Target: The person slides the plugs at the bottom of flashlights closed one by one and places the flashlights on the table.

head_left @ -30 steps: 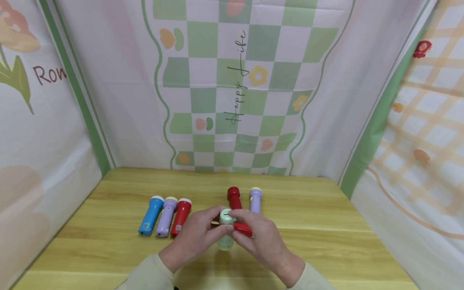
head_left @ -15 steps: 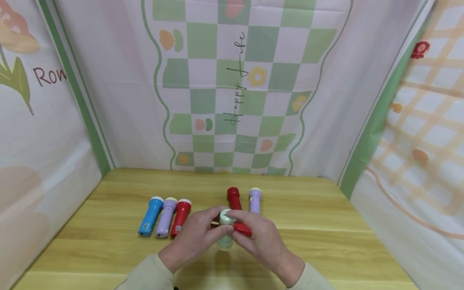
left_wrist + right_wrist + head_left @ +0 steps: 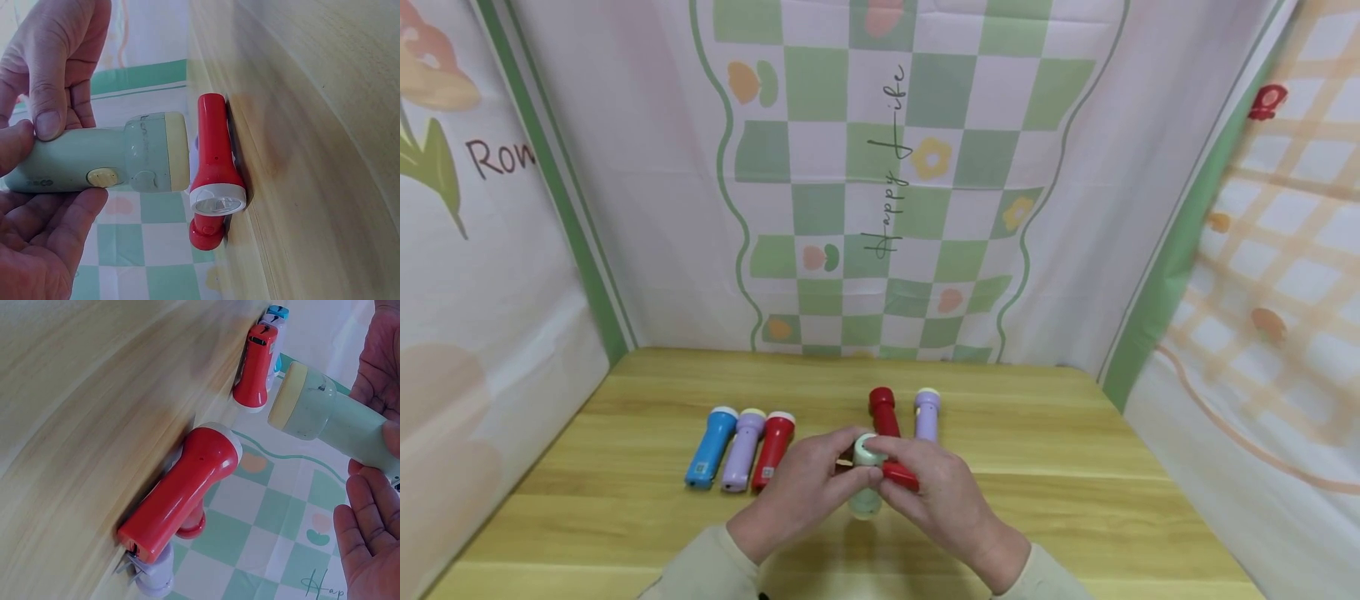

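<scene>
A pale green flashlight (image 3: pixel 865 502) with a cream lens ring stands lens-down above the table, tail end up. My left hand (image 3: pixel 808 479) holds its left side with thumb and fingers, while my right hand (image 3: pixel 943 492) grips it from the right. Both thumbs meet at its front, and the right index fingertip touches the tail end. In the left wrist view, the flashlight's yellow switch (image 3: pixel 102 177) faces the camera. Beneath the right hand a red flashlight (image 3: pixel 181 487) with a white lens ring lies on the table, mostly covered in the head view.
Blue (image 3: pixel 711 447), purple (image 3: pixel 745 450) and red (image 3: pixel 775 448) flashlights lie in a row at left on the wooden table (image 3: pixel 587 517). Behind the hands lie another red flashlight (image 3: pixel 883 408) and a purple one (image 3: pixel 928 414). Printed curtains (image 3: pixel 670 250) surround the table.
</scene>
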A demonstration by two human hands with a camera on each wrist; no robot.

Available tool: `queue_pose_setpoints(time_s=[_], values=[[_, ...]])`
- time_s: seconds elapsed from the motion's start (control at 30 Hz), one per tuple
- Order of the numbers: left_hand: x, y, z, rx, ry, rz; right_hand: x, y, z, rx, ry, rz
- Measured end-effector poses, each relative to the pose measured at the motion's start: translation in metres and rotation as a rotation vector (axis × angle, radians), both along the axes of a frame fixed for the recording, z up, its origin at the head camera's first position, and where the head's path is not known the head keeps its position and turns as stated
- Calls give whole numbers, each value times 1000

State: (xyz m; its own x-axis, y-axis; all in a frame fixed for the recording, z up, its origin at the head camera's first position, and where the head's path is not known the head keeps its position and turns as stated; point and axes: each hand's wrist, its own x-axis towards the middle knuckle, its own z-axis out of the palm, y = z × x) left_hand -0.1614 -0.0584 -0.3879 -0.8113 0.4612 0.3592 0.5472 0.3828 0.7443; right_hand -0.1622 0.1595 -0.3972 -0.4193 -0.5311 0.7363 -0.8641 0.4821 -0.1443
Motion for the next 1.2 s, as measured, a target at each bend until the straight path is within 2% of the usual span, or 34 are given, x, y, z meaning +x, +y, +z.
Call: queue_pose_setpoints(time_s=[0.2,0.53,1.2], values=[[0,-2,1,-14,-18,-5,-1,0,0,0,4,14],[1,-2,1,-19,6,-10,-1,-1,-1,2,13,23],[0,-4,3,-47,-7,-8,-1,-1,-4,38,39,-5]])
